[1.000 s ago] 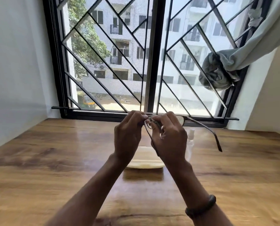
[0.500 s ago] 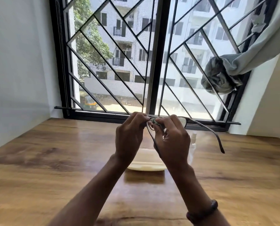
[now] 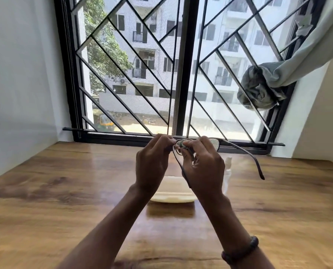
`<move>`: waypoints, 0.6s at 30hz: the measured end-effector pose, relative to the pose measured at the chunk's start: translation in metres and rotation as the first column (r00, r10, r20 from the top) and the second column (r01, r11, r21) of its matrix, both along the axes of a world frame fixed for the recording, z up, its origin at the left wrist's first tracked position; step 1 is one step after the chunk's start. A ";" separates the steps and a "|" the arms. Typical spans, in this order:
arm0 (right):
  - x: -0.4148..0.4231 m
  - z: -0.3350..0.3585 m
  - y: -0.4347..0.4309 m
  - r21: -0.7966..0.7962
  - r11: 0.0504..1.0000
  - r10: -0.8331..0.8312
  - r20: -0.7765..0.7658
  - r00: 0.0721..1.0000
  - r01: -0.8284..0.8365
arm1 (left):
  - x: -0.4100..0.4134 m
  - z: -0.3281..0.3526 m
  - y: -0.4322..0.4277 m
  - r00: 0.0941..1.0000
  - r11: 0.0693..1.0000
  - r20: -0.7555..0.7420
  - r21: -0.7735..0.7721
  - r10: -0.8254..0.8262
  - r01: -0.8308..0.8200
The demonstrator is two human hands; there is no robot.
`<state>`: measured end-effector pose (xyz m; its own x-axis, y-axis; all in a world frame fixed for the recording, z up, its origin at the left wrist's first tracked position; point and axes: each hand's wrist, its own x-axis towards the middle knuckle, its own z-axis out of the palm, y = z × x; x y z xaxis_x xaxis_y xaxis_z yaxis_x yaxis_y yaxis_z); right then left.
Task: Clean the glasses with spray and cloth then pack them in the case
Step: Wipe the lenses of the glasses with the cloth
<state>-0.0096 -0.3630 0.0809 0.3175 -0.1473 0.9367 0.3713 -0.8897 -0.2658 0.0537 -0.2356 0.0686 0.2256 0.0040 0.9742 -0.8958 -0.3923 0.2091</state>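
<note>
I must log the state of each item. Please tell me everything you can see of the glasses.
The glasses are thin and dark-framed, seemingly metal, held in the air above the table, in front of the window. Both temples are unfolded: one runs right and curves down to its tip, the other hangs between the hands. The left hand pinches the frame; the right hand presses a small grey cloth on one lens. The other lens shows light speckles.

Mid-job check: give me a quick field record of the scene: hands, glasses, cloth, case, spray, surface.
left hand: grip on the glasses' frame
right hand: pinches the cloth against a lens
glasses: held above the table, temples unfolded
cloth: small grey wad at the fingertips
case: pale, on the table below the hands; open or shut unclear
spray bottle: clear, upright, right of the case
table: wooden, glossy
</note>
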 end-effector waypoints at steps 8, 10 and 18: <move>-0.001 -0.002 0.000 -0.003 1.000 0.030 -0.025 0.999 -0.030 | -0.001 0.001 0.002 1.000 1.000 0.023 0.018 0.008 -0.008; 0.000 -0.003 0.000 0.011 0.997 0.080 -0.035 0.996 -0.080 | -0.001 0.003 0.003 1.000 1.000 0.027 0.010 0.004 -0.004; -0.005 -0.003 -0.001 0.017 1.000 0.009 -0.097 0.995 -0.007 | 0.008 -0.001 0.005 1.000 1.000 0.000 -0.004 0.004 -0.004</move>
